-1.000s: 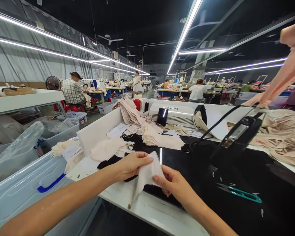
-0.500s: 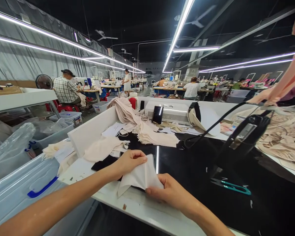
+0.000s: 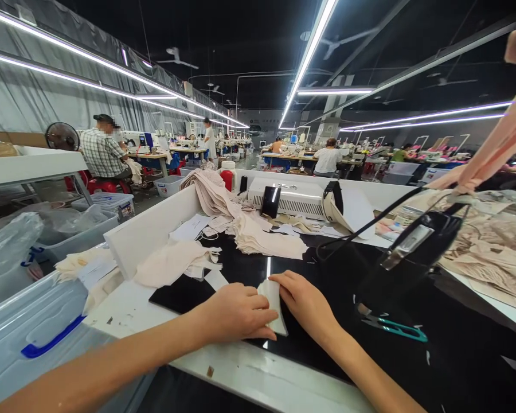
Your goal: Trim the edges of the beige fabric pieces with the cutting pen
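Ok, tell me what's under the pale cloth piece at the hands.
The glossy black surface shows around the pale cloth piece and probably continues beneath it; whatever lies directly under is covered.

The room is big and long, with a dark ceiling [image 3: 236, 34] high up. Bright white lights [image 3: 307, 60] hang in long straight rows and run toward the far end. Ceiling fans [image 3: 177, 58] hang up there too. On the left, a tall gray curtain [image 3: 21, 94] with lots of folds covers the wall. A pale pillar [image 3: 329, 113] stands far away, a bit to the right. The floor [image 3: 144, 207] is gray. A white table [image 3: 38, 164] is on the left, with a round black fan [image 3: 62, 137] behind it. Far off, there are many work tables [image 3: 149, 155].
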Demonstrator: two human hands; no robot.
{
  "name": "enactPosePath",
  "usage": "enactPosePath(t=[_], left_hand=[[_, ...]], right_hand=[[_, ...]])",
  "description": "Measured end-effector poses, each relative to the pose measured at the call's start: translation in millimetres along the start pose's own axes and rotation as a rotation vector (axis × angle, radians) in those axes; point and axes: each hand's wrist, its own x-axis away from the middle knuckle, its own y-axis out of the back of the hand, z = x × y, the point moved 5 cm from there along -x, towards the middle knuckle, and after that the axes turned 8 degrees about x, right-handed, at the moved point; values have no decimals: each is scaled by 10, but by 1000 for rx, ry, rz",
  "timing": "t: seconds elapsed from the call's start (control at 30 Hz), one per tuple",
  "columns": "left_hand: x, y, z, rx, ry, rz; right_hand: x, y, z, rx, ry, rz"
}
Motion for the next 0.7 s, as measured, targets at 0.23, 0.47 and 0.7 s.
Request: enactPosePath(t=[0.23,0.47,0.7], left_hand=[[92,-232,-77,93,63,43],[80,-241,-81,116,63,73],[175,-213,-24,256,144,74]], right_hand=[[35,4,-310,367,-2,-154],[227,-143,21,374,227,-222],[346,-220,63,324,399,-253]])
